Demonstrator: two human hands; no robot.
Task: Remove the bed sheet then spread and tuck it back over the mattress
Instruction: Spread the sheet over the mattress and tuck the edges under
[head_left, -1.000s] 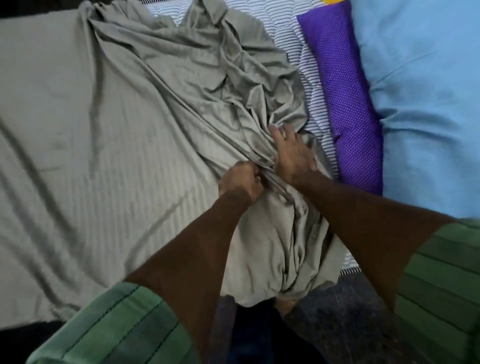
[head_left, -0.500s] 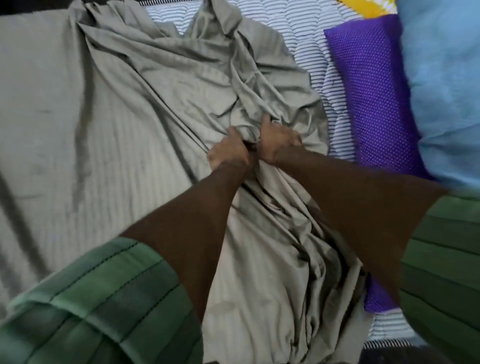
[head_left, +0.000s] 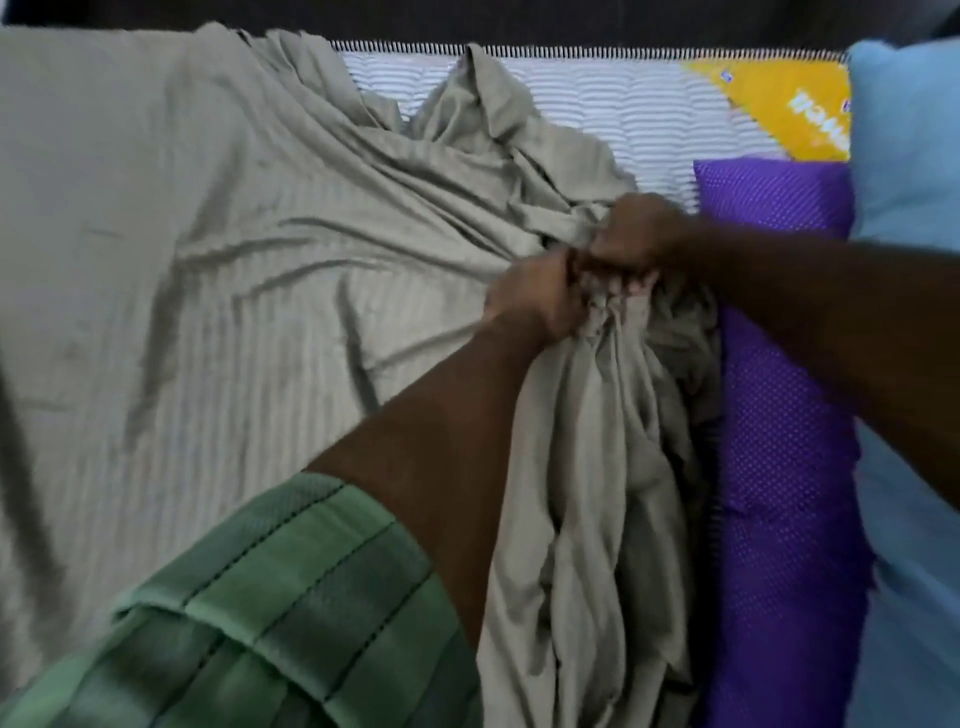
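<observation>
A grey-green bed sheet (head_left: 218, 270) lies flat over the left part of the mattress and is bunched into thick folds at the centre right. The striped white mattress (head_left: 623, 104) is bare along the far edge, with a yellow label at its far right corner. My left hand (head_left: 530, 301) grips a gathered bundle of the sheet. My right hand (head_left: 639, 239) grips the same bunch just beyond it, the two hands touching. A long rope of gathered sheet hangs from the hands toward me.
A purple dotted pillow (head_left: 779, 415) lies along the right of the bunched sheet. A light blue pillow (head_left: 914, 156) sits at the far right. A dark band runs behind the mattress's far edge.
Both hands have moved farther across the bed and to the right, gathering more sheet. The view has shifted so the mattress's far edge and yellow label show.
</observation>
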